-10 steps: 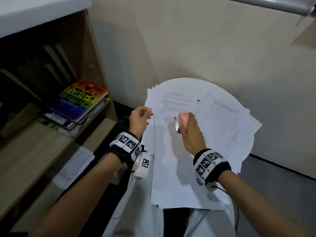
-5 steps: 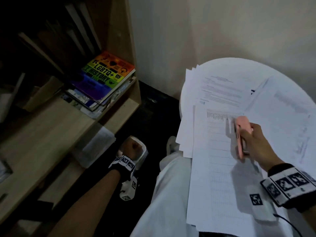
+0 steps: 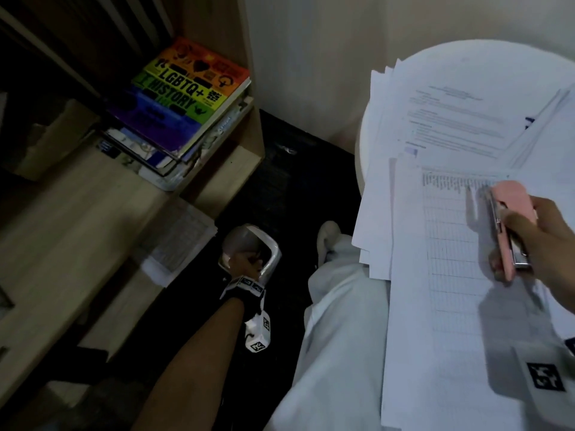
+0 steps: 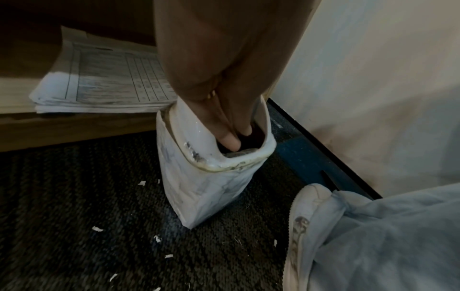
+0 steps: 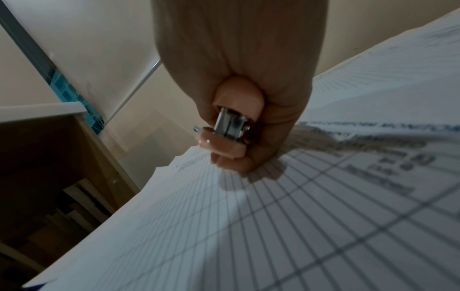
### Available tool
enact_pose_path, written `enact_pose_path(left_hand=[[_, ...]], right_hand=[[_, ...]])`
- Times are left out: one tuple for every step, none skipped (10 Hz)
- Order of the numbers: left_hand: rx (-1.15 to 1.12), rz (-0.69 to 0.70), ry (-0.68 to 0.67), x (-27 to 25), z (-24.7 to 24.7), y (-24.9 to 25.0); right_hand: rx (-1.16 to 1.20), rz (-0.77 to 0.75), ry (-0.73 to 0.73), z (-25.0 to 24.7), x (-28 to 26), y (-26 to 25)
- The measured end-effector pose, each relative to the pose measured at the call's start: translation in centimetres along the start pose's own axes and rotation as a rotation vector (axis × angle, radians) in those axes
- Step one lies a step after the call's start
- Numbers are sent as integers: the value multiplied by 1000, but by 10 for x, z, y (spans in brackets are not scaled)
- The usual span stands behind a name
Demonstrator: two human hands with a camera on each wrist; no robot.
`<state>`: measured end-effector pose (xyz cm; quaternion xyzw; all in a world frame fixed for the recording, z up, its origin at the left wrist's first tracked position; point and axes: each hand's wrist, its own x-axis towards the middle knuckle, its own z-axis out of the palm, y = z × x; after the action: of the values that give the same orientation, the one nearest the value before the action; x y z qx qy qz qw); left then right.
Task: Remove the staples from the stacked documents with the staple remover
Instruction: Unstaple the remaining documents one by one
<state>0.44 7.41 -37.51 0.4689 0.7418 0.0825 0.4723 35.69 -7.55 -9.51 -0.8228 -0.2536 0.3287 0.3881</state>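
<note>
Head view, right hand [image 3: 541, 234] gripping staple remover [image 3: 510, 225] over documents [image 3: 451, 275]

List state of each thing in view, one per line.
Left hand: fingers dipped into container, grip hidden.
Container: upright on carpet, open top.
Right hand: grips remover.
Remover: held above papers, squeezed closed.
Papers: fanned on table, gridded sheet on top.
Books: stacked flat on shelf.
</note>
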Motion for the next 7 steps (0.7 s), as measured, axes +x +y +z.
enact_pose_path(left_hand=[[49,53,-22,-5,-6,1],[36,55,-48,-15,-16,6],[90,22,-38,-16,-26,12],[93,82,-45,-23,-34,29],[143,201,-24,-55,-51,82],[-15,280,-68,-70,-63,120],[32,451,-29,-106,-70,158]], right_hand=[[-2,11,-22,0,-3,-3],[20,12,-44,1,-8,-9],[16,15,-64,3,-18,-19],[7,53,-56,0,-19,-25],[-5,67,-43,-10,-21,-33],[60,34,23,-29,-31,-31],[-6,58,163,-50,-45,-18]])
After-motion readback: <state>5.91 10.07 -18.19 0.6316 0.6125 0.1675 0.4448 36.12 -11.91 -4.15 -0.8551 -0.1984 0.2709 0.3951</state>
